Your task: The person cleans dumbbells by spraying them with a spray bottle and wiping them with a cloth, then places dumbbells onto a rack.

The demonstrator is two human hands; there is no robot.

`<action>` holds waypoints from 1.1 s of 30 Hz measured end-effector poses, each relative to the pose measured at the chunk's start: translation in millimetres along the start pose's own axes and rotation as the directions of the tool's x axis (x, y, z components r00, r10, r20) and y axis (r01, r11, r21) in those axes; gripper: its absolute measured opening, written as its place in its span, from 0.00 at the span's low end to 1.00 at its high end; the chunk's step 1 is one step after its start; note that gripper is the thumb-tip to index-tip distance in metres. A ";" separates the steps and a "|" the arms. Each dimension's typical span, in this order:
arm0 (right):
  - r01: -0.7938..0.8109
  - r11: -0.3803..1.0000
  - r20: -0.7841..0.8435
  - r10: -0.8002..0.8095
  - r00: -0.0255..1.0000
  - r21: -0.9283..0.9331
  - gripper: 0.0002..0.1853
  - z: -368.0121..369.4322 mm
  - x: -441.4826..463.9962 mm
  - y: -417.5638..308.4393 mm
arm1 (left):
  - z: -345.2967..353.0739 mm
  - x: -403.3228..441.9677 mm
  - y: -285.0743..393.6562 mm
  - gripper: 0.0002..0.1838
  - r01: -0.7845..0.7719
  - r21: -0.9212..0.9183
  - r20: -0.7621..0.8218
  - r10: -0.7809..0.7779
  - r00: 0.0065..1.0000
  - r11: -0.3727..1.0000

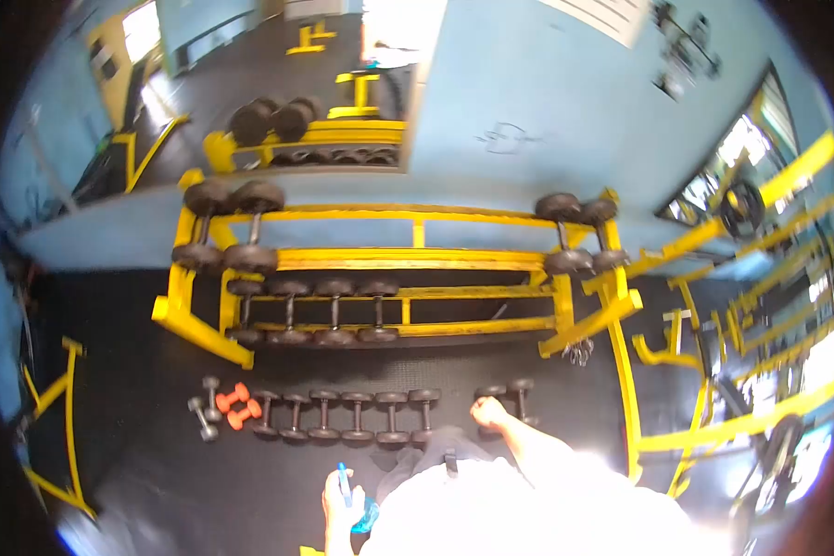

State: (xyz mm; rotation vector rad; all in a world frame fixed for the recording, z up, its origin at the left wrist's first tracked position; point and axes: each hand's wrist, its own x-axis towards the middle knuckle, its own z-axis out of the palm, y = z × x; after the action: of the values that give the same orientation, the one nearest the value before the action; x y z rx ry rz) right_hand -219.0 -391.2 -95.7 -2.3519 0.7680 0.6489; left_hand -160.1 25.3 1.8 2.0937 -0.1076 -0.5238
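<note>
My left hand (pixel 337 499) is closed around a slim blue object (pixel 345 484), low in the view. Beside it is a translucent teal item (pixel 368 515), too blurred to identify. My right hand (pixel 489 413) is a closed fist over the handle of a dark dumbbell (pixel 491 391) on the floor, with the dumbbell's heads showing above and below it. Just to its right lies another dark dumbbell (pixel 522 385). Several dark dumbbells (pixel 358 435) stand in a row to the left, ending near two orange dumbbells (pixel 233 398) and two small grey ones (pixel 201 419).
Ahead stands a yellow two-tier rack (pixel 417 259), with dark dumbbells (pixel 335 289) on both tiers. A mirror (pixel 343 83) hangs behind it. More yellow frames (pixel 627 398) rise at the right, and a yellow stand (pixel 71 426) is at the left.
</note>
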 end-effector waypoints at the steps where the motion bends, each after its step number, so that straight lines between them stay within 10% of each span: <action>1: -0.013 0.991 -0.001 0.013 1.000 -0.131 0.15 20.0 -19.6 22.1 | 1.9 -1.9 0.4 0.22 -0.034 0.027 0.039 0.033 0.999 0.999; 7: -0.259 0.954 -0.057 0.270 0.961 0.147 0.14 131.4 -156.2 127.6 | 34.1 -3.1 5.4 0.21 -0.330 0.197 0.283 0.268 0.921 0.923; 12: -0.423 0.434 -0.030 0.726 0.688 0.795 0.08 177.3 -315.9 137.5 | 100.7 -20.6 17.7 0.26 -0.517 0.131 0.671 0.308 0.674 0.846; 24: -0.560 0.171 0.188 0.830 0.526 0.811 0.14 262.7 -392.4 84.4 | 199.4 -43.7 71.0 0.24 -0.616 -0.077 0.935 0.272 0.229 0.784; 33: -0.524 0.240 0.130 0.809 0.573 0.817 0.18 172.0 -357.4 97.1 | 226.9 -9.9 77.0 0.24 -0.595 0.014 0.941 0.190 0.279 0.803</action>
State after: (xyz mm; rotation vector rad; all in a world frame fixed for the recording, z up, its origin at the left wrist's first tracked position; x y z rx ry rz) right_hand -583.0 -213.9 -42.4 -1.1510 1.8635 0.1044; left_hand -251.7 -192.9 -37.1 1.7123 -1.4973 -1.3835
